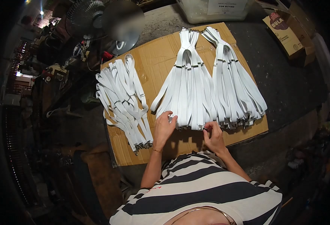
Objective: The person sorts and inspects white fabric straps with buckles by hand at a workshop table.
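A middle bundle of white suspenders [187, 93] lies fanned out in front of me, its straps spreading toward my body. At its lower left edge is my left hand [165, 128], with thumb and fingers apart and nothing visibly gripped. My right hand [213, 138] pinches the lower end of one strap at the bundle's near edge; the fingers partly hide that end. Another fanned bundle of white suspenders [236, 86] lies to the right, with metal clips along its near edge. On the left rests a looser pile of white suspenders [122, 101], its clips gathered at the near end.
Everything lies on a flattened cardboard sheet [155, 56] over a dark table [273, 86]. At the back stands a clear plastic bin [195, 15] with a paper label. An open carton [288, 37] is at the back right. A fan [88, 17] stands at the back left.
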Available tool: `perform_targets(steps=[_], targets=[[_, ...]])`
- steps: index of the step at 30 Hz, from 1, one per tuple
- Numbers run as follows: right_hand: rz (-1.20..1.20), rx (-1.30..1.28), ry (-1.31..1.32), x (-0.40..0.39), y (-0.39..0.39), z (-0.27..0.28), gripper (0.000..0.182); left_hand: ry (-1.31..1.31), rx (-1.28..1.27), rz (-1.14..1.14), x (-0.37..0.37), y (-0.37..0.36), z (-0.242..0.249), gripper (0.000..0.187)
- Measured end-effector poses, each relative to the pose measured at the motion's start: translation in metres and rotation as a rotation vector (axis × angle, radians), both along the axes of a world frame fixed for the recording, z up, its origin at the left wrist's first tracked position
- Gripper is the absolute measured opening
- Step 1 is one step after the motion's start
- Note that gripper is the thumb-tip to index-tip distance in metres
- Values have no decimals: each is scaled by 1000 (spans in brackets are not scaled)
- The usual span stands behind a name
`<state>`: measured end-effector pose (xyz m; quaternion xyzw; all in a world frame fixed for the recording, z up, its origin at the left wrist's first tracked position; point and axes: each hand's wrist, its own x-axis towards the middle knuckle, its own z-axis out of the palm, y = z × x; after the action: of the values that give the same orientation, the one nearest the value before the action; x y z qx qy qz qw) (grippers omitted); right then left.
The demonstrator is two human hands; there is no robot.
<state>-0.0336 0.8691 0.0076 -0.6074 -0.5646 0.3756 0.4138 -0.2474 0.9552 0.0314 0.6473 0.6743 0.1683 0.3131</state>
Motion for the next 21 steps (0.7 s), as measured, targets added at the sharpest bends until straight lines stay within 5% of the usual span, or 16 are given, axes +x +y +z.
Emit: perform_targets(steps=[6,17,21], targets=[[3,81,-69,-3,9,8,31,-84,234,-194,22,79,-7,33],[-240,81,-3,14,8,-8,28,-41,454,-64,98,277,-74,53],[-329,48,48,17,8,-18,27,-199,192,-197,101,287,-58,53]])
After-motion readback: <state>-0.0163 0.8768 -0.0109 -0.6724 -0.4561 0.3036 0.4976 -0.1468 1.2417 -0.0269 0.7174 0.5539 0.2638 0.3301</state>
